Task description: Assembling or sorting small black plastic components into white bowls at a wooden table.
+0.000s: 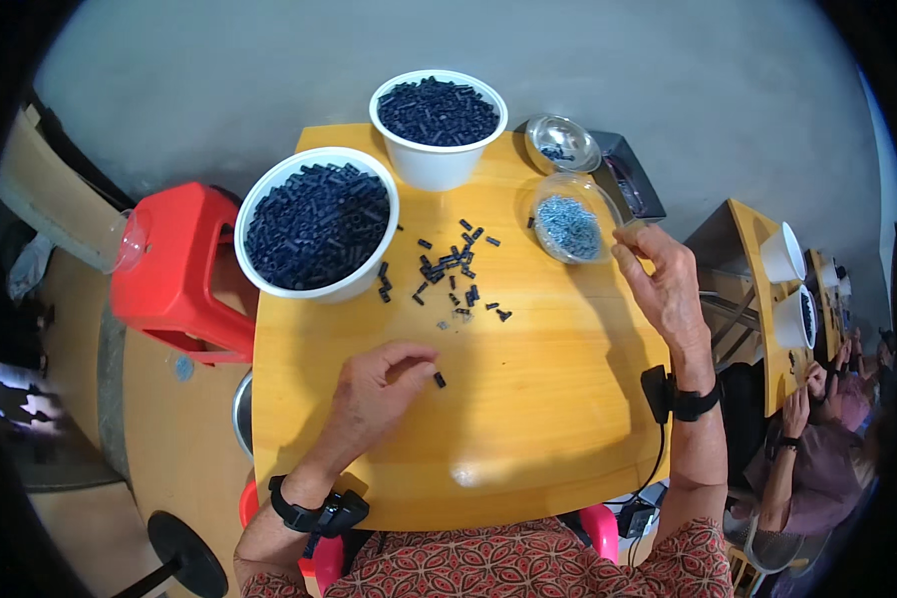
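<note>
My left hand (384,384) is low over the table, thumb and fingers drawn together. A small black plastic piece (441,380) shows at its thumb tip, apparently pinched there. My right hand (665,279) is raised beside the clear plastic bowl (608,204) of small silvery-blue metal parts (568,227). Its thumb and index finger come together near the bowl's rim; whatever lies between them is too small to make out. Between the hands and the buckets, several loose black pieces (448,264) are scattered in a pile.
Two white buckets (317,291) (434,164) full of black pieces stand at the back left. Behind the clear bowl are a metal bowl (578,140) and a dark tray (640,179). A red stool (174,264) stands left of the yellow table (528,429). Another person (817,458) works at right.
</note>
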Motion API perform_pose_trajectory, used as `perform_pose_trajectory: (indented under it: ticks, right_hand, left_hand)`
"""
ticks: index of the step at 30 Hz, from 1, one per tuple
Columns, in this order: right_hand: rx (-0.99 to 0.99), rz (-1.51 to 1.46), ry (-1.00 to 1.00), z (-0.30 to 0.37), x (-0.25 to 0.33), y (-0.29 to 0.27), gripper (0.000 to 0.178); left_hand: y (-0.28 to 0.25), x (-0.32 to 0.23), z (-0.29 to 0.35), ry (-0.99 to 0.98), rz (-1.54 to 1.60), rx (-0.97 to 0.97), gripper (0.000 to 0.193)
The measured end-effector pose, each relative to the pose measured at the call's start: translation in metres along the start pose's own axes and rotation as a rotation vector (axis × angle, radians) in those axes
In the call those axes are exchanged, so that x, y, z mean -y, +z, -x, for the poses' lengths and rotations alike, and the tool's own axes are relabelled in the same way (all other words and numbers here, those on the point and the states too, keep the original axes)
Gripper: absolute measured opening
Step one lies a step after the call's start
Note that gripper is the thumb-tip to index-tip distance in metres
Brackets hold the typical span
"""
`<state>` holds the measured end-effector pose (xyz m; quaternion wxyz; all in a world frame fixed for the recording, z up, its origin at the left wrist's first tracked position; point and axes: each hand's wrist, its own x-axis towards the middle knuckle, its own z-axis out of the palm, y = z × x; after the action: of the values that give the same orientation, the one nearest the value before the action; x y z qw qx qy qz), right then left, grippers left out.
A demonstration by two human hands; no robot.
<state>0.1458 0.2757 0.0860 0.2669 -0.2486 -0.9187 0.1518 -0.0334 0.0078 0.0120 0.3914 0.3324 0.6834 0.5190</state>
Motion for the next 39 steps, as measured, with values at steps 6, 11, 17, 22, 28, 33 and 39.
perform_pose_trajectory:
  ticks: [6,11,17,22,28,33,39]
  right_hand:
    - [0.051,-0.064,-0.071,-0.004,0.014,0.013,0.014]
    - [0.062,-0.15,-0.037,-0.015,0.02,0.029,0.015]
    - [0.193,-0.03,-0.207,-0.05,0.051,0.081,0.006]
    - [0.25,0.187,-0.171,-0.069,0.053,0.127,0.011]
    - [0.299,0.29,-0.133,-0.073,0.051,0.151,0.015]
    - [0.231,0.003,-0.06,-0.066,0.059,0.134,0.013]
    - [0.32,-0.715,0.052,-0.001,0.104,0.111,0.011]
  left_hand:
    - [0.0,0.008,-0.017,0.029,0.104,-0.094,0.016]
    - [-0.001,0.013,-0.023,0.063,0.239,-0.125,0.014]
    - [-0.003,0.021,-0.022,0.106,0.32,-0.216,0.013]
    - [-0.005,0.023,-0.021,0.112,0.368,-0.22,0.013]
    - [-0.008,0.02,-0.021,0.077,0.368,-0.226,0.013]
    - [-0.007,0.018,-0.021,0.098,0.392,-0.216,0.013]
    - [-0.004,0.017,-0.017,0.108,0.602,-0.268,0.014]
